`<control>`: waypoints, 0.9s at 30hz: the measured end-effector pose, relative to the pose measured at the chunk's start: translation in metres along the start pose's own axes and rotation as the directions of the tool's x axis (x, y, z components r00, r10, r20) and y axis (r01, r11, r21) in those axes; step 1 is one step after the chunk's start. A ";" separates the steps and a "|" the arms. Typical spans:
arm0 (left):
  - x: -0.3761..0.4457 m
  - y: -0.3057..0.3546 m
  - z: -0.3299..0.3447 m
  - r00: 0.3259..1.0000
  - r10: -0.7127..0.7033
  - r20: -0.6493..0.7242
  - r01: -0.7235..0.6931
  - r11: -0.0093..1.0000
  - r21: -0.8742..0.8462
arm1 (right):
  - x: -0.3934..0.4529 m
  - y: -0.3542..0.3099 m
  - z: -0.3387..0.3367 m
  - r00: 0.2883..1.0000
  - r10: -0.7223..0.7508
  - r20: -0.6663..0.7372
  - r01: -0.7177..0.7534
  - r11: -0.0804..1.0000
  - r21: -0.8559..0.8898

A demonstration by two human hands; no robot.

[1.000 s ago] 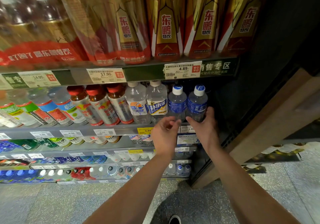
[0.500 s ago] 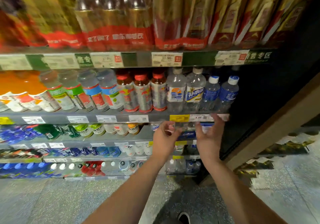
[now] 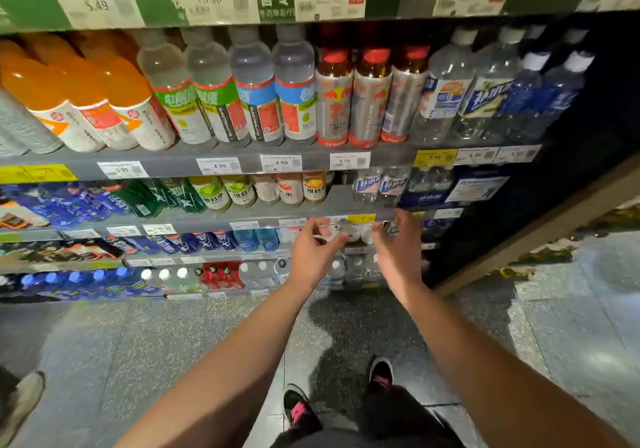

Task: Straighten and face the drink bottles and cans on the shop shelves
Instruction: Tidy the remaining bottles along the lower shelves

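Clear plastic bottles with pale labels (image 3: 379, 186) stood upright as a pair on the third shelf (image 3: 242, 213), and they served as the landmark for this step. Both hands were empty and held in front of that shelf's price rail, directly below the pair. The left hand (image 3: 313, 251) lay below and to the left of the pair, its fingers loosely curled around nothing, thumb and forefinger apart. The right hand (image 3: 398, 243) lay below and slightly right of the pair, its fingers relaxed and spread, gripping nothing. Neither hand touched a bottle. The pair's long axes ran vertically, caps hidden behind the shelf above, so the bottles lay above and beyond the fingertips. The right hand appeared the nearer of the two, its fingertips just under the right-hand bottle. Judged from this layout, the coming move called for an upward and forward reach. Dark blue multipacks (image 3: 429, 191) stood just to the right of the pair.
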State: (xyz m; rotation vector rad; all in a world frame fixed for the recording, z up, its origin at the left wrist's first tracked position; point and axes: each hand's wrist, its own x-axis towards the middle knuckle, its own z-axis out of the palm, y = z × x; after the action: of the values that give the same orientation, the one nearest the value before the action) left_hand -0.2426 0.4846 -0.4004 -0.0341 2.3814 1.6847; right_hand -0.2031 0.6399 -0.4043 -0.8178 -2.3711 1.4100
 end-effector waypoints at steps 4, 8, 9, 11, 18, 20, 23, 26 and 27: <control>0.017 -0.025 -0.008 0.998 -0.042 -0.050 0.041 0.999 -0.017 | 0.009 0.010 0.036 0.998 0.030 0.053 -0.031 0.999 0.020; 0.051 -0.063 -0.011 0.986 -0.071 -0.151 0.068 0.997 -0.026 | 0.029 0.033 0.083 0.991 -0.051 0.127 0.050 0.999 0.009; 0.063 -0.072 -0.010 0.982 -0.070 -0.173 0.065 0.997 -0.032 | 0.036 0.040 0.095 0.989 -0.056 0.137 0.053 0.998 0.027; 0.086 -0.089 -0.005 0.973 -0.050 -0.224 0.046 0.999 -0.024 | 0.054 0.050 0.119 0.987 -0.042 0.155 0.032 0.997 0.067; 0.171 -0.126 0.017 0.925 -0.012 -0.379 -0.014 0.998 -0.065 | 0.122 0.070 0.187 0.981 -0.120 0.154 0.108 0.991 0.081; 0.190 -0.135 0.022 0.914 0.016 -0.405 -0.041 0.998 -0.052 | 0.139 0.072 0.202 0.975 -0.164 0.152 0.162 0.987 0.026; 0.205 -0.146 0.028 0.884 0.021 -0.466 -0.059 0.996 -0.068 | 0.155 0.072 0.222 0.974 -0.172 0.149 0.164 0.984 0.063; 0.213 -0.151 0.032 0.857 -0.003 -0.515 -0.054 0.994 -0.096 | 0.163 0.068 0.235 0.984 -0.143 0.109 0.132 0.986 0.101; 0.214 -0.153 0.032 0.851 -0.004 -0.525 -0.050 0.995 -0.089 | 0.164 0.068 0.238 0.986 -0.132 0.100 0.121 0.987 0.110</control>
State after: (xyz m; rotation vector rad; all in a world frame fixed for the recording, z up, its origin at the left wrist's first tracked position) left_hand -0.4237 0.4864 -0.5942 -0.5568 2.6642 2.0105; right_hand -0.4293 0.5903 -0.5900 -0.5678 -2.3583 1.5445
